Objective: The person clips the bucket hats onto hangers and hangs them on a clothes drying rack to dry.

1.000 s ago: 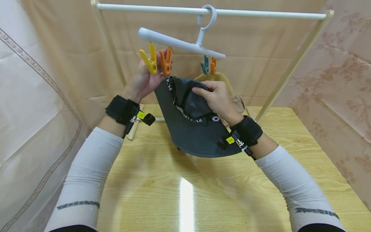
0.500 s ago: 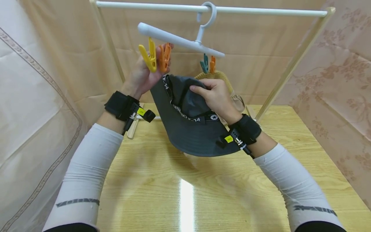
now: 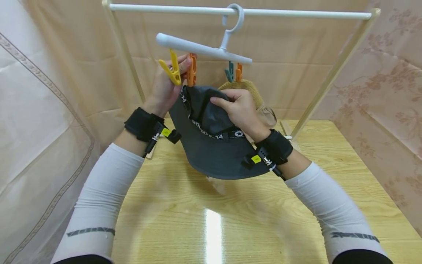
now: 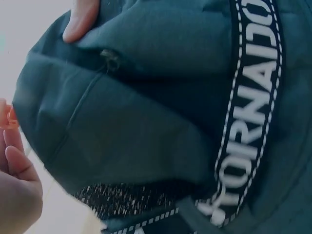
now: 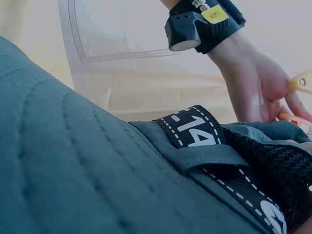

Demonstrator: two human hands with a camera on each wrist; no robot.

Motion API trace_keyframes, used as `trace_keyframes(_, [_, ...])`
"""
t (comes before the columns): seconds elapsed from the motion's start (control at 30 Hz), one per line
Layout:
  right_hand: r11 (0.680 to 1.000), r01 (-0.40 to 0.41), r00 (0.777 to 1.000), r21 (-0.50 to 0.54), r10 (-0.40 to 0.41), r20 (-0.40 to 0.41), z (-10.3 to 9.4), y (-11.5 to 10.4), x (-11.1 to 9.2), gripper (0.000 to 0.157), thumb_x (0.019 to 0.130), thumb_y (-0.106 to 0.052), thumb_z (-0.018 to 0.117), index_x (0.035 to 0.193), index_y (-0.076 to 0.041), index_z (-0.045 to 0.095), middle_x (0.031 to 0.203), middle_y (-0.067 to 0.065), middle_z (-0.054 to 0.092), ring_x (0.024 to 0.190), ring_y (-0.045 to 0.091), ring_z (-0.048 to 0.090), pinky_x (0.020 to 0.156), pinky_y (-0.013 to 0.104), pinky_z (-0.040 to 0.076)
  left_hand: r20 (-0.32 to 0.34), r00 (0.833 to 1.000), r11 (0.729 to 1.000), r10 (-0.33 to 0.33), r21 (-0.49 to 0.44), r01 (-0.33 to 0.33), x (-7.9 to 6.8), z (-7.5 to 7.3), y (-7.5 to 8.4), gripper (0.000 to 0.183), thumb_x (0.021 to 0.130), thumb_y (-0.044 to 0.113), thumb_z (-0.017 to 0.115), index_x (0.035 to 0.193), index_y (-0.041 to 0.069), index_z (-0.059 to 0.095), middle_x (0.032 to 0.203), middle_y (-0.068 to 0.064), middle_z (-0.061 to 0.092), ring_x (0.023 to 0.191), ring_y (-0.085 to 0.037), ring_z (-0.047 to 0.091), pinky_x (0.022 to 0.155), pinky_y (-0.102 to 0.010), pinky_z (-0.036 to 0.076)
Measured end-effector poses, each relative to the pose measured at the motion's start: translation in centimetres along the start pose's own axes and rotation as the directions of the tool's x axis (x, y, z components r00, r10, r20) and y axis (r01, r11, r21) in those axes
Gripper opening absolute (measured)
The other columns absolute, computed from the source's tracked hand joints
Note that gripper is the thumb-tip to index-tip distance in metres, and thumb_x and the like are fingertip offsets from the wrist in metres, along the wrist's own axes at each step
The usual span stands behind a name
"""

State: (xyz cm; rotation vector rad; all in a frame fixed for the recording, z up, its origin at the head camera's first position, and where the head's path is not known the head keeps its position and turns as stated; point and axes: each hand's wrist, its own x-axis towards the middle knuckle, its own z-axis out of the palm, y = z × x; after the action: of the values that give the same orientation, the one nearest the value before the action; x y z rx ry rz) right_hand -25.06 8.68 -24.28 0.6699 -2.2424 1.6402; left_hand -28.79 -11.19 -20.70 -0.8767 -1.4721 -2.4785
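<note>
A dark grey bucket hat [image 3: 214,157], its inside and lettered band facing me, is held up below a white hanger [image 3: 197,47]. With thumb and fingers my right hand [image 3: 244,112] pinches the crown. My left hand [image 3: 165,88] grips an orange clothespin [image 3: 192,69] under the hanger's left part, its lower end right at the hat's top left edge. A yellow clothespin [image 3: 173,69] hangs beside those fingers. In the left wrist view the hat [image 4: 122,131] fills most of the picture, and the orange clothespin shows at the far left.
From the hanger's right part, a teal clothespin [image 3: 229,71] and another orange one hold a tan knitted item [image 3: 252,90], partly hidden behind my right hand. The hanger hooks over a rack's white bar [image 3: 296,14]. Below lies a wooden table [image 3: 184,220]; curtains surround it.
The hat and right hand have shifted slightly left. The left hand's thumb has come onto the orange clothespin, whose spread handles now look closer together.
</note>
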Motion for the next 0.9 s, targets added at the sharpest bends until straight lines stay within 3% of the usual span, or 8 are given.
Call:
trace_keyframes(0.07, [1.0,-0.005,1.0,-0.001,0.005,-0.004,0.2,0.0,0.0,0.018,0.086,-0.017,0.075,0.091,0.0,0.077,0.078,-0.003,0.071,0.067,0.007,0.063,0.063,0.02,0.049,-0.013,1.0,1.0,0.008,-0.014,-0.008,0.0,0.2,-0.2,0.025,0.096,0.002,0.056,0.089,0.009,0.078,0.084,-0.001,0.068,0.075,-0.014,0.047,0.071,-0.021,0.038])
trace_keyframes(0.27, [1.0,-0.023,0.999,-0.001,0.023,-0.028,0.7,0.0,-0.1,0.017,0.085,-0.018,0.076,0.092,-0.002,0.078,0.079,-0.001,0.071,0.067,0.007,0.062,0.063,0.019,0.048,-0.008,1.0,0.998,0.017,-0.056,-0.018,0.0,0.5,-0.4,0.014,0.092,0.008,0.065,0.088,0.008,0.078,0.081,-0.002,0.065,0.072,-0.013,0.049,0.068,-0.02,0.04])
trace_keyframes(0.43, [0.998,-0.054,0.998,0.014,0.054,-0.041,1.7,-0.7,-0.1,0.016,0.085,-0.017,0.076,0.09,-0.001,0.078,0.075,-0.002,0.07,0.066,0.006,0.06,0.062,0.019,0.047,-0.01,1.0,0.999,0.022,-0.024,-0.022,-0.1,0.5,-0.2,0.02,0.095,0.006,0.06,0.088,0.009,0.078,0.078,-0.001,0.064,0.07,-0.013,0.049,0.067,-0.019,0.04])
trace_keyframes(0.63, [0.995,-0.076,0.997,-0.062,0.075,-0.013,2.6,-1.2,0.3,0.016,0.087,-0.019,0.074,0.087,-0.003,0.078,0.075,0.002,0.07,0.067,0.008,0.058,0.061,0.021,0.044,-0.027,1.0,0.999,0.005,0.051,-0.003,-0.3,0.6,0.1,0.024,0.096,0.003,0.056,0.09,0.01,0.078,0.081,-0.001,0.067,0.075,-0.014,0.049,0.069,-0.021,0.04])
trace_keyframes(0.9, [0.984,-0.073,0.996,-0.163,0.08,0.036,3.0,-2.1,1.1,0.021,0.092,-0.021,0.068,0.087,-0.004,0.079,0.07,0.002,0.067,0.064,0.01,0.052,0.058,0.021,0.037,-0.048,0.999,0.972,-0.008,0.233,0.019,-0.4,0.5,0.3,0.022,0.097,0.003,0.054,0.11,-0.003,0.071,0.098,0.003,0.069,0.091,-0.016,0.045,0.082,-0.025,0.035])
